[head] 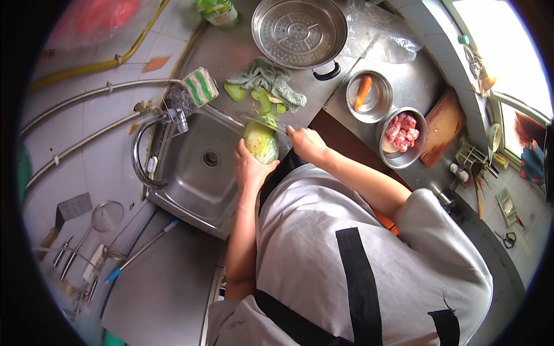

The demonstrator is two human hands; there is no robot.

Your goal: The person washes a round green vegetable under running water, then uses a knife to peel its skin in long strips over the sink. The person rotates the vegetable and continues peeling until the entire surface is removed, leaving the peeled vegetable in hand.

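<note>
My left hand (252, 169) grips the near end of a large pale-green vegetable (262, 145), perhaps a gourd or melon, beside the sink's right edge. A knife (277, 125) is held by its handle in my right hand (306, 143); its blade lies across the far, peeled part of the vegetable. Pieces of green peel (265, 101) are scattered on the steel counter beyond it, next to a crumpled grey-green cloth (268, 80). The exact kind of vegetable cannot be told.
The steel sink (197, 173) with its curved faucet (138, 160) is at left. A steamer pot (298, 30) stands at the back. Rightward are a bowl (383, 108) with a carrot (363, 93), a bowl of raw meat (402, 132) and a wooden cutting board (443, 125).
</note>
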